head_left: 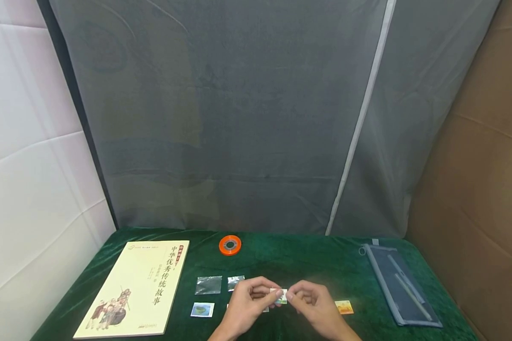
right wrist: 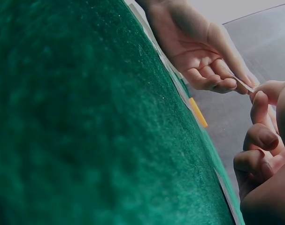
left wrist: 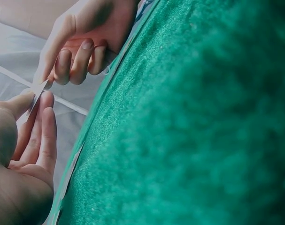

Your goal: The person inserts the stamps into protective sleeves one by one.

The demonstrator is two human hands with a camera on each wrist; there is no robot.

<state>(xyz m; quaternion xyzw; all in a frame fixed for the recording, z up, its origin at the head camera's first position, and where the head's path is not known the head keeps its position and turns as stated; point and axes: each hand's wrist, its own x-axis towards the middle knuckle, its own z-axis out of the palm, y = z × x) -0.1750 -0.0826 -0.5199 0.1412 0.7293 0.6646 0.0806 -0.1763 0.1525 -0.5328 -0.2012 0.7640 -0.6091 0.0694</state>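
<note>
My left hand (head_left: 248,303) and my right hand (head_left: 315,307) hold a small stamp (head_left: 282,297) with a white and green picture between them, raised over the green cloth. Thumb and forefinger of the left hand pinch one side of it. At the opposite edge, the right thumb and forefinger also pinch it. Both wrist views show the stamp edge-on as a thin strip (left wrist: 36,97). Under the left hand, another small piece is mostly hidden. Left of that hand lies a blue picture stamp (head_left: 202,309); an orange-yellow stamp (head_left: 344,307) lies just beyond the right hand.
Two small clear plastic sleeves (head_left: 208,285) lie behind the blue stamp. Farther back is an orange tape roll (head_left: 230,245). A cream book (head_left: 132,289) covers the left side, and a blue-grey zip pouch (head_left: 403,286) with slim items inside lies at the right. Fabric walls surround the table.
</note>
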